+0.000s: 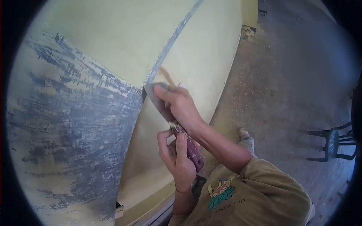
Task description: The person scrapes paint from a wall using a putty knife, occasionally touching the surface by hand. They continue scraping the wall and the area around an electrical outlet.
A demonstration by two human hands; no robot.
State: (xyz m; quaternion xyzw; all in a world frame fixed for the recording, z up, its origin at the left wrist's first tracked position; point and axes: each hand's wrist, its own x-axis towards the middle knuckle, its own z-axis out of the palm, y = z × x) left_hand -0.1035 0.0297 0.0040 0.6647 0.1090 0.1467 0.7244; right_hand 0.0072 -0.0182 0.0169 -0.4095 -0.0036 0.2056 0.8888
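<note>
A scraper (161,105) with a broad metal blade and a worn dark red handle is held in both hands. My left hand (177,154) is closed around the handle, thumb lying along it. Higher up, my right hand (179,103) grips the blade, with the thumb on its flat face. The blade's front corner is at the wall edge, where a grey scraped strip (171,41) meets a large scraped grey area (86,124). Pale green paint (113,34) covers the wall above. Whether the blade touches the wall I cannot tell.
A dark green plastic chair (332,144) stands on the dusty floor (271,94) at the right. Debris lies by the wall's foot at the top. My foot (245,135) shows beside my right arm. A pale recessed surface (143,150) lies behind my hands.
</note>
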